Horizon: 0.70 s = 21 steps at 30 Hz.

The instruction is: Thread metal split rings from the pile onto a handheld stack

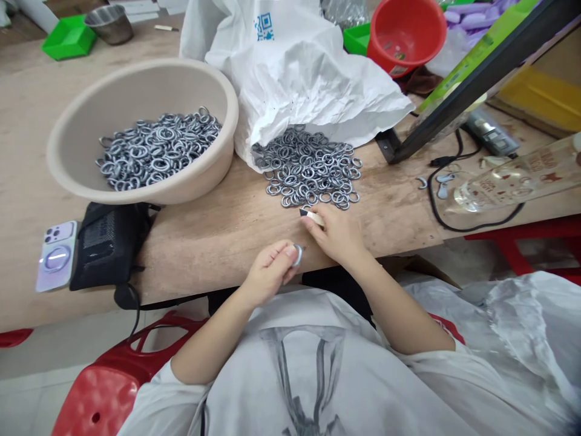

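Observation:
Between the thumb and fingers of my left hand [271, 270] is a single grey ring [297, 255], held near the table's front edge. My right hand [338, 235] is closed around a small tool with a pale handle [315, 218] and a dark, slanted tip, perhaps a short blade. The tip points left, just in front of a heap of grey rings [313, 169]. That heap spills from the mouth of a white woven sack [308, 79]. To the left, a large beige basin [143, 130] holds many more of the same rings.
A black pouch [106, 245] and a purple phone [57, 257] lie at the left. On the right stand a black metal frame [436, 115], a cable [433, 212] and a clear bottle [517, 178]. Behind are a red bucket [406, 36], a green tray [68, 37] and a metal bowl [109, 25].

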Motion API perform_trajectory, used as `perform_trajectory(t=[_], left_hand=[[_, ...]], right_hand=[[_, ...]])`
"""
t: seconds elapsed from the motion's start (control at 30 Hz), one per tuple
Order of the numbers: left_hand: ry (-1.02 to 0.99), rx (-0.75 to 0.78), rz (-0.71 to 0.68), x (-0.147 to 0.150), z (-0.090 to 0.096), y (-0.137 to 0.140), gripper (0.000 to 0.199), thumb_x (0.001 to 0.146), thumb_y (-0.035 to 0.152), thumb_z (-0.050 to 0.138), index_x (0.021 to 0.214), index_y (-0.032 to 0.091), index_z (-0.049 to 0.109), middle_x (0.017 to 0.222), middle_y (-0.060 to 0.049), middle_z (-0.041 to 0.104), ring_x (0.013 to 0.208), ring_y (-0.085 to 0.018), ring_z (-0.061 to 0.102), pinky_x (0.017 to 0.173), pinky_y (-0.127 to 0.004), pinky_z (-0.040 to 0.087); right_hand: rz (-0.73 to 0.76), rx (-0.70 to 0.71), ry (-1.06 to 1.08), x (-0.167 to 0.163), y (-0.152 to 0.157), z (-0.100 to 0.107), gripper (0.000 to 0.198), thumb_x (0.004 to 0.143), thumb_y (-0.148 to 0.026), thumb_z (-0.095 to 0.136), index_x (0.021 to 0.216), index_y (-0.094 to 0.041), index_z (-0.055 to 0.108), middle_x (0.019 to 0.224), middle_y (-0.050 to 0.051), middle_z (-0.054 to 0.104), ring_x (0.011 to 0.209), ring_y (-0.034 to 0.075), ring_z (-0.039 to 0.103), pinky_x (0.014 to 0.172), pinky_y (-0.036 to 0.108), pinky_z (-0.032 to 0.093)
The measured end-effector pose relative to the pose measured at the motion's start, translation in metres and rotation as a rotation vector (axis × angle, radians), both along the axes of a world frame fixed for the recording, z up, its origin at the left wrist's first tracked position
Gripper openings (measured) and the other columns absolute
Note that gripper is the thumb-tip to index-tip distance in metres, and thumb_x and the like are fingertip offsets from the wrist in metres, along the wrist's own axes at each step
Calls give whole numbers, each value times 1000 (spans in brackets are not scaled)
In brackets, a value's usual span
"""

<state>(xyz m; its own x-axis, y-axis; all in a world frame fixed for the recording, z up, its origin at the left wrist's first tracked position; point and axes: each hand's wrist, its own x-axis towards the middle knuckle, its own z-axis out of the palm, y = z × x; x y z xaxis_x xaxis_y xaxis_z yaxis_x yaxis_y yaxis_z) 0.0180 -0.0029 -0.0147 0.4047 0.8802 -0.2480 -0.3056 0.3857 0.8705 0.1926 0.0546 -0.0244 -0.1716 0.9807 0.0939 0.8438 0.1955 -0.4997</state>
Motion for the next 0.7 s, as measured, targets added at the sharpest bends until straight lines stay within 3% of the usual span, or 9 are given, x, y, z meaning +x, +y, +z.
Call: perform_trajectory(t=[0.07,0.17,0.23,0.3,0.43,0.53,0.7], left_hand=[[25,-48,57,-4,2,4,35,84,46,64,70,16,52,58,2,51,44,-6,38,42,-19,26],[36,-156,140,-10,3,12,24,78,38,65,83,15,60,62,0,60,43,-7,44,40,-19,28],[-4,-208,197,-12,3,16,23,72,33,65,86,15,61,64,-1,61,45,-9,48,38,-19,30],[-60,-226,236,-11,3,18,27,67,34,66,86,15,61,68,-2,62,50,-10,50,38,-19,32],[-68,-189,298,2,-1,15,35,74,47,71,86,17,58,73,0,59,52,-7,45,37,-15,26],[-36,-132,353,12,-5,9,42,76,55,73,82,19,53,65,5,48,49,-5,37,39,-13,24],[-72,-144,301,14,-6,5,50,73,62,74,76,18,50,57,7,41,44,-4,32,39,-15,24]], right_hand=[[-41,-15,-120,-1,7,-2,31,93,-44,57,108,-19,67,105,13,69,86,27,61,66,32,37],[-60,-54,-127,-2,12,-2,22,92,-33,59,102,-17,69,103,15,69,86,28,61,67,34,38],[-35,-62,57,-3,11,-1,16,92,-31,59,93,-18,68,94,12,69,82,25,60,67,33,39],[32,-121,404,-8,4,1,20,92,-37,57,86,-19,63,82,5,65,75,20,58,67,31,42],[109,-415,1077,-28,-23,7,37,88,-59,58,82,-22,53,67,-2,60,61,15,57,60,29,49],[40,-487,1205,-42,-40,9,39,82,-60,66,84,-24,52,65,-4,59,55,14,58,54,28,51],[110,-359,1171,-43,-43,3,37,82,-51,71,106,-24,59,88,0,66,67,13,63,62,27,55]])
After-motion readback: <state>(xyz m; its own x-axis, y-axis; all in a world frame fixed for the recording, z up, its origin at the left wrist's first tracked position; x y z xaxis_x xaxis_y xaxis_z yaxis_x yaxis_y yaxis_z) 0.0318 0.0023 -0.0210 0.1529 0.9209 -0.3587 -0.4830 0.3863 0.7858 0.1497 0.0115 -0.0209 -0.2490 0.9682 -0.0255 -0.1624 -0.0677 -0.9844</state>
